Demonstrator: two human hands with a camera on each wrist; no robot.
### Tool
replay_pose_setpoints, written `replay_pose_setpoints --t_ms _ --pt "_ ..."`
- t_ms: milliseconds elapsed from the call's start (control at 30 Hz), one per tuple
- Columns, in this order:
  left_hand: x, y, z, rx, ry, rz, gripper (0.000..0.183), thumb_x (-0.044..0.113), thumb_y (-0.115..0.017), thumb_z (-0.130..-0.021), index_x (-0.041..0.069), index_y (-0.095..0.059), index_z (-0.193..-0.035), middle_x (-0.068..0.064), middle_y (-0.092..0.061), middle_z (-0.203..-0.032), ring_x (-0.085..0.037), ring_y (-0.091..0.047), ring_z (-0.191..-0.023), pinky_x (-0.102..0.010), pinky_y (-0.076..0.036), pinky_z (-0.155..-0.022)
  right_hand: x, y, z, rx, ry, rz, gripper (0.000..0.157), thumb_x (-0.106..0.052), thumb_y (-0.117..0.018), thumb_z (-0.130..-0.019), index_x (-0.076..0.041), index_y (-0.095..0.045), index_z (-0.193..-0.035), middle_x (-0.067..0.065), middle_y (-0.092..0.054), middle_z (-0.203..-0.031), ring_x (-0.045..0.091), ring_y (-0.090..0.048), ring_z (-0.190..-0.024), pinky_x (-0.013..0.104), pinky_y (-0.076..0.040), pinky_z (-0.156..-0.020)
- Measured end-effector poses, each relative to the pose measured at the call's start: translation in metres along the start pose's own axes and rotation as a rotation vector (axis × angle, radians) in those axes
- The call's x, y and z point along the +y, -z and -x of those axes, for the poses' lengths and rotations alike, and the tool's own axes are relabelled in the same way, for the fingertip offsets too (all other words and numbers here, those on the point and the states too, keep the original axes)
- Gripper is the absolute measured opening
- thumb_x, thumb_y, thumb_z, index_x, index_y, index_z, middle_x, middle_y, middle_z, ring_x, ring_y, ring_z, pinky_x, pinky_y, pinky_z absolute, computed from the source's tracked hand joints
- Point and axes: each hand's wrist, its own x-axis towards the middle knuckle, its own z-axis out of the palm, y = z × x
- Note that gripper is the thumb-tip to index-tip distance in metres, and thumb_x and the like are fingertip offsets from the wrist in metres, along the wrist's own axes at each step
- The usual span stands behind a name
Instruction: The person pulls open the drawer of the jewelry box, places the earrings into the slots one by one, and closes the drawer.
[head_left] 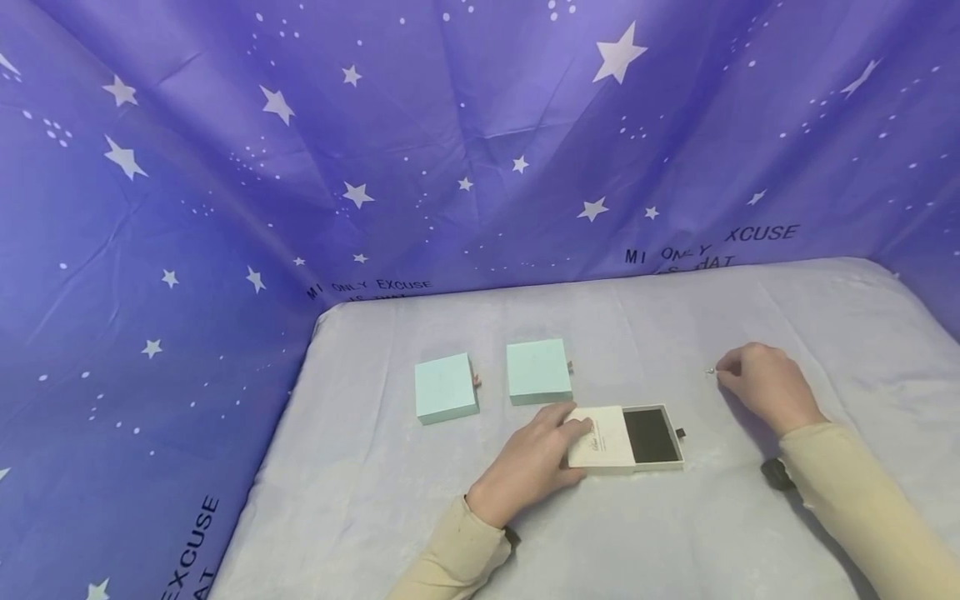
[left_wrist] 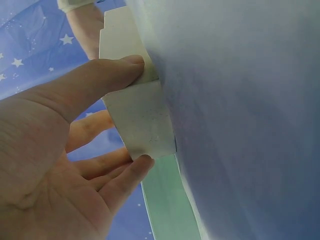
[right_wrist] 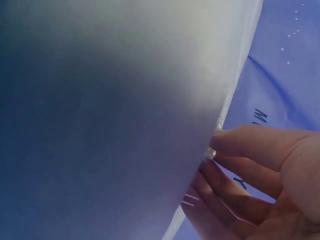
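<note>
My left hand (head_left: 528,458) grips the closed end of a cream slide-out box (head_left: 602,446), thumb on the near side and fingers along the far side and top. Its drawer (head_left: 660,467), with a black lining and a dark pull tab, sticks out to the right. In the left wrist view the box's end face (left_wrist: 142,122) shows between thumb and fingers. Farther right, my right hand (head_left: 768,383) pinches a small shiny, silvery piece (head_left: 711,371) low over the table. The right wrist view shows the clear, sparkling piece (right_wrist: 211,154) at the fingertips, partly hidden; its exact kind I cannot tell.
Two mint-green boxes with ribbon tabs, one on the left (head_left: 446,387) and one (head_left: 538,369) just behind the cream box, lie on the pale cloth-covered table (head_left: 360,500). Purple-blue star-printed curtains (head_left: 465,125) hang behind and at both sides.
</note>
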Motion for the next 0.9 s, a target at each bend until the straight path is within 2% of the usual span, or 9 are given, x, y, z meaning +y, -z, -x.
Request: replay_pose_setpoints --t_ms 300,667,900 --pt "-0.0004 0.0004 0.0 -0.007 0.004 -0.004 0.063 0.033 -0.083 -0.08 0.013 -0.06 -0.135 -0.012 -0.05 -0.144 -0.02 -0.045 -0.137 -0.026 -0.041 -0.11 -0.001 -0.0001 -0.0023 -0.009 -0.003 0.006 0.024 -0.011 -0.07 -0.082 0.009 -0.071 -0.097 0.031 -0.068 -0.097 0.053 -0.061 -0.089 0.063 -0.047 -0.076" --pt "-0.0008 0.0001 0.0004 -0.004 -0.003 -0.005 0.063 0.032 -0.083 -0.08 0.013 -0.06 -0.136 -0.013 -0.05 -0.144 -0.02 -0.046 -0.136 -0.027 -0.042 -0.109 -0.0012 -0.0017 -0.0027 0.007 0.011 0.025 0.023 -0.007 -0.064 -0.083 0.01 -0.07 -0.097 0.033 -0.067 -0.1 0.057 -0.06 -0.093 0.065 -0.046 -0.079" --pt "-0.0012 -0.0004 0.0006 -0.004 -0.002 0.002 0.063 0.032 -0.083 -0.08 0.013 -0.06 -0.136 -0.013 -0.05 -0.145 -0.021 -0.046 -0.137 -0.027 -0.042 -0.109 -0.0029 -0.0023 -0.001 0.085 0.038 0.019 0.021 -0.006 -0.062 -0.084 0.008 -0.071 -0.097 0.035 -0.065 -0.102 0.056 -0.058 -0.096 0.067 -0.044 -0.082"
